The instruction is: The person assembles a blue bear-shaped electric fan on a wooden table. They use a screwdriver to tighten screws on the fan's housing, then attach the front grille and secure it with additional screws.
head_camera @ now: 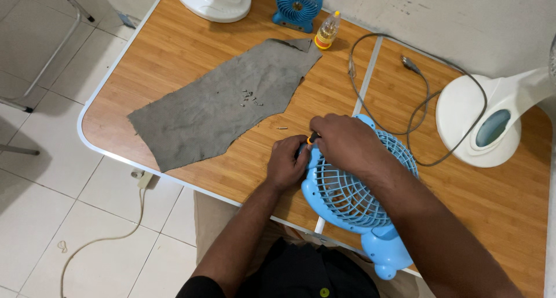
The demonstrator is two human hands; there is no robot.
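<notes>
A light blue table fan (pixel 353 196) lies grille-up near the front edge of the wooden table (pixel 191 49). My left hand (pixel 286 162) grips the fan's left rim. My right hand (pixel 347 141) rests over the top of the fan, closed on a small screwdriver with an orange and black handle (pixel 312 139); its tip is hidden between the hands. Several small screws (pixel 249 96) lie on a grey cloth (pixel 220 104) to the left, and one loose screw (pixel 282 128) sits on the wood beside the cloth.
A second small blue fan (pixel 297 5), a white fan base (pixel 211 0) and a small oil bottle (pixel 326 31) stand at the back. A white fan base (pixel 486 121) with a grey cable (pixel 417 110) sits at right. Tiled floor lies at left.
</notes>
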